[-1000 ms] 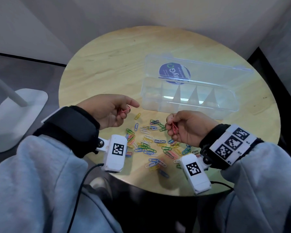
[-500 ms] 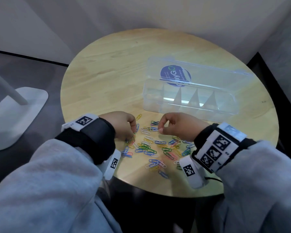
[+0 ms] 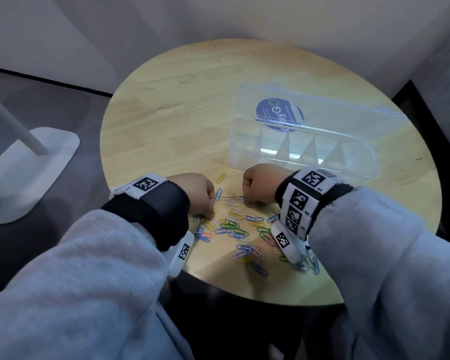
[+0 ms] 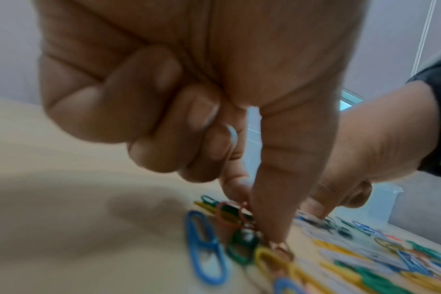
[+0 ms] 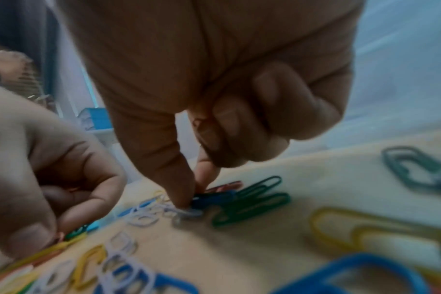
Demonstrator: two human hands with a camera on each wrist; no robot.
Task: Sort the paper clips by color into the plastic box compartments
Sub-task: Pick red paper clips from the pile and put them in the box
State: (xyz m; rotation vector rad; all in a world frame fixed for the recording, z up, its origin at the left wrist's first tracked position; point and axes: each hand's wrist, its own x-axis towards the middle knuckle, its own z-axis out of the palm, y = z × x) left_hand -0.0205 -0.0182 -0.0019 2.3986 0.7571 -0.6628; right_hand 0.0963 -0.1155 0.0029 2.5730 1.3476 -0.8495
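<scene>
A scatter of colored paper clips (image 3: 234, 224) lies on the round wooden table (image 3: 182, 100) near its front edge. My left hand (image 3: 211, 209) is down on the left side of the pile; in the left wrist view (image 4: 254, 218) thumb and forefinger pinch a red paper clip (image 4: 228, 216), the other fingers curled. My right hand (image 3: 247, 200) is down on the pile's far side; in the right wrist view (image 5: 194, 193) thumb and forefinger close on a red clip (image 5: 227, 186) beside a blue one (image 5: 214, 199). The clear plastic box (image 3: 304, 162) stands open just behind the right hand.
The box's lid (image 3: 322, 110) leans back behind its compartments, a blue sticker on it. A lone yellow clip (image 3: 220, 178) lies between the hands. A white stand base (image 3: 31, 165) sits on the floor to the left. Walls close in behind and to the right.
Both hands, which held red clips up above the pile a second ago, have turned palm down and dropped their fingertips onto the clips.
</scene>
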